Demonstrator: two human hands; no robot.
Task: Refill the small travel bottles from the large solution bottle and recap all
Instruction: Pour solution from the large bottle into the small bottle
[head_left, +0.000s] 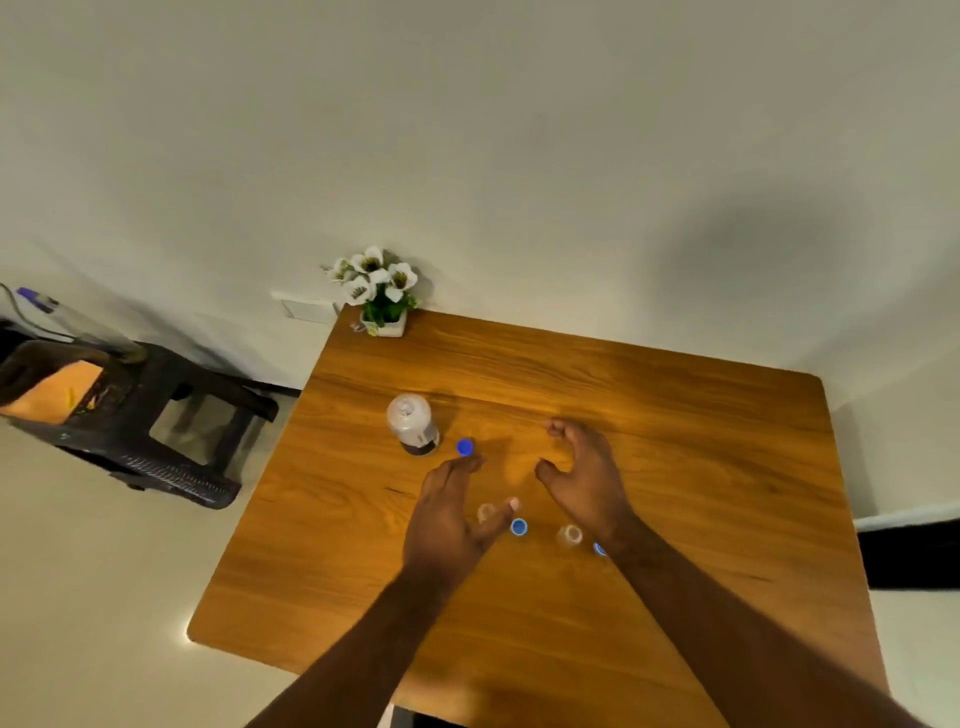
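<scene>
Large bottle (413, 423): upright on the worktop (675, 426), uncapped, at eleven o'clock from the left hand.
Blue cap (465, 447): just off the left fingertips.
Left hand (447, 512): fingers straight, empty, nearer.
Small bottles (485, 512) (569, 535): open, caps (518, 527) (600, 548) beside them.
Right hand (587, 475): fingers loosely curled, holding nothing.

The worktop (649, 415) is warm orange-brown wood with darker grain streaks running across it. Near the large solution bottle (413, 423), which is clear with a pale grey-white body and a dark base, lie three bright blue caps (465, 447) (518, 527) (599, 548), while the two small travel bottles (485, 513) (569, 535) in front of it are transparent. Behind the large bottle, at the worktop's far corner, white flowers (375, 278) with dark centres and green leaves sit in a white pot (387, 327); to its left stands a dark brown stool (156, 415) with a woven pattern.
</scene>
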